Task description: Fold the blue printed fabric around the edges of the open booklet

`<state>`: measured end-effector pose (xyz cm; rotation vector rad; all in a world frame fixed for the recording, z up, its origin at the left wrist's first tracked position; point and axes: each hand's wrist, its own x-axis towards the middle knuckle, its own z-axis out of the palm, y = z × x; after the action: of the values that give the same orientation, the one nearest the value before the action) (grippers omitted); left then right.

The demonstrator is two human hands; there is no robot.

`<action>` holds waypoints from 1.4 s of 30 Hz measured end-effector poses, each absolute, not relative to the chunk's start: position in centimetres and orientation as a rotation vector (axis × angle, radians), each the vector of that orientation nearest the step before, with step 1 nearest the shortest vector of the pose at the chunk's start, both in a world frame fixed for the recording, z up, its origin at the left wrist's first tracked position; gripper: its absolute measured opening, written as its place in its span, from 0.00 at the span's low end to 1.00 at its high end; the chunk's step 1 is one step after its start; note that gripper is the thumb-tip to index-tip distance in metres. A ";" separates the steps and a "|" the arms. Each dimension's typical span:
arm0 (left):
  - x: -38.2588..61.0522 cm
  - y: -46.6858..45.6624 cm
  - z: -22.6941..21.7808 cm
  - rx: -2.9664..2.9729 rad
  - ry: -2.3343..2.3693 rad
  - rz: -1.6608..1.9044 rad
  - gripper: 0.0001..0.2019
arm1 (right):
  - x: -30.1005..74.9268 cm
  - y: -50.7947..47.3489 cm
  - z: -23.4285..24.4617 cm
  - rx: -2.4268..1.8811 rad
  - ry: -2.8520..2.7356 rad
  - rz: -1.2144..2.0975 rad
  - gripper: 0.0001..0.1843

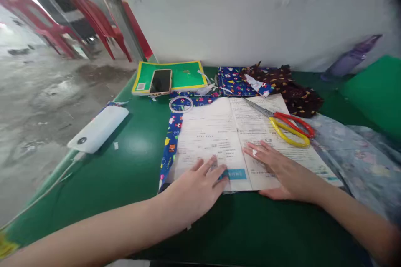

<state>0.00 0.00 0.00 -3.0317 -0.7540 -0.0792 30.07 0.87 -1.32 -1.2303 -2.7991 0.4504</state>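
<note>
We press our left hand [196, 190] and right hand [277, 171], fingers spread flat and gripping nothing, onto the open booklet [241, 142] beneath them.

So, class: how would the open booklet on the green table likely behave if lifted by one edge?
The booklet looks thin and paper-soft, so it would probably flop and fold at its crease. It seems light, but the scissors resting on it would likely slide off.
</note>
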 end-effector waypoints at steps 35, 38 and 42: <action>-4.9 4.5 1.4 -3.683 -0.751 -0.124 0.08 | 20.2 1.8 2.2 -1.054 -2.330 1.167 0.23; -5.2 4.6 1.8 -3.615 -0.589 -0.226 0.12 | 18.8 2.8 3.0 -1.254 -1.891 1.449 0.12; -5.2 4.6 1.9 -3.320 -0.587 -0.953 0.10 | 16.8 4.2 3.0 -1.249 -1.216 2.144 0.18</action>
<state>-5.18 4.60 1.91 -3.3203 -0.5869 -0.9525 16.76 4.20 3.02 -1.2494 -1.2157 2.1444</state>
